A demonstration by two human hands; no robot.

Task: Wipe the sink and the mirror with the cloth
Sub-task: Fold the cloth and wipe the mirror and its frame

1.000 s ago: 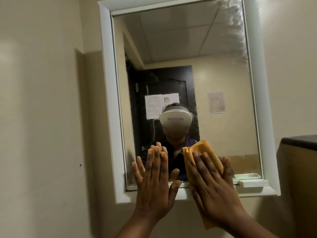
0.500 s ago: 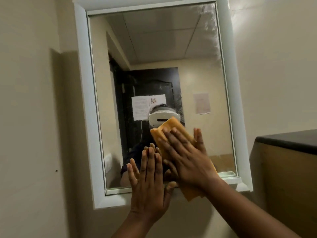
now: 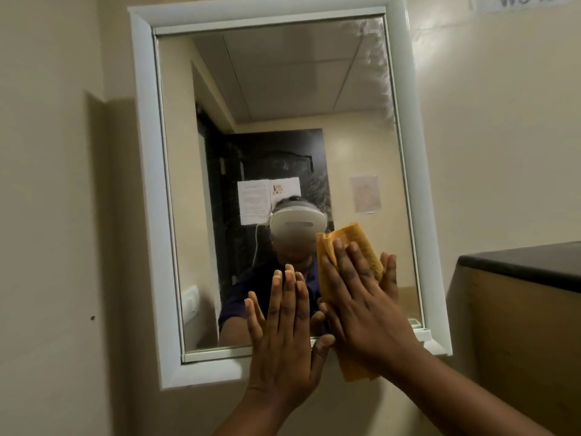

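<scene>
**Both hands flat on mirror, cloth under right**

Landmark: mirror [image 3: 283, 105], white-framed, on a beige wall.

Left hand [image 3: 284, 335]: fingers straight and together, palm flat across the mirror's lower edge, holding nothing.

Right hand [image 3: 361, 303]: just right of the left, fingers straight and spread, pressing the orange cloth [image 3: 352, 243] against the lower glass. Cloth sticks out above the fingertips and hangs below the mirror's bottom frame.

Streaky haze along the mirror's upper right edge. Reflection shows a person in a white headset [image 3: 297, 223].

Right of the mirror: cabinet [image 3: 518, 325] with a dark top.

Above-right of the mirror: label [image 3: 525, 1], cut off, reads roughly "WS 1"; remainder illegible. Reflected door notices unreadable.
</scene>
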